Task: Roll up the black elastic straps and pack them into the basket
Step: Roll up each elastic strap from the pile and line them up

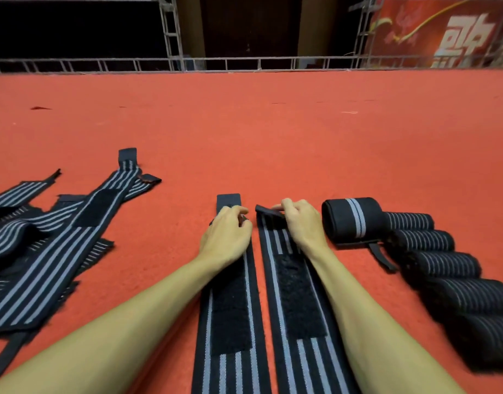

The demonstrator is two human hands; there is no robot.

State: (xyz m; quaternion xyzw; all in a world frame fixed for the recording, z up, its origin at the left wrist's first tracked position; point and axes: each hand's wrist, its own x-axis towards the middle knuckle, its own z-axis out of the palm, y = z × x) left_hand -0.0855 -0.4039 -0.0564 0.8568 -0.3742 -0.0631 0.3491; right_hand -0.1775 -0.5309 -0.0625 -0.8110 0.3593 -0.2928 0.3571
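Observation:
Two black elastic straps with grey stripes and velcro patches lie flat side by side on the red carpet in front of me. My left hand [227, 234] rests on the far end of the left strap [230, 317], fingers curled on it. My right hand [300, 223] pinches the far tip of the right strap [298, 308], which is lifted and folded slightly back. A loose pile of unrolled straps [54, 237] lies at the left. Several rolled straps [432, 251] sit in a row at the right. No basket is in view.
The red carpet [273, 132] stretches far ahead to a metal truss railing [244, 64]. A red banner [443, 32] stands at the back right. A loose strap tail [382, 255] sticks out from the nearest big roll.

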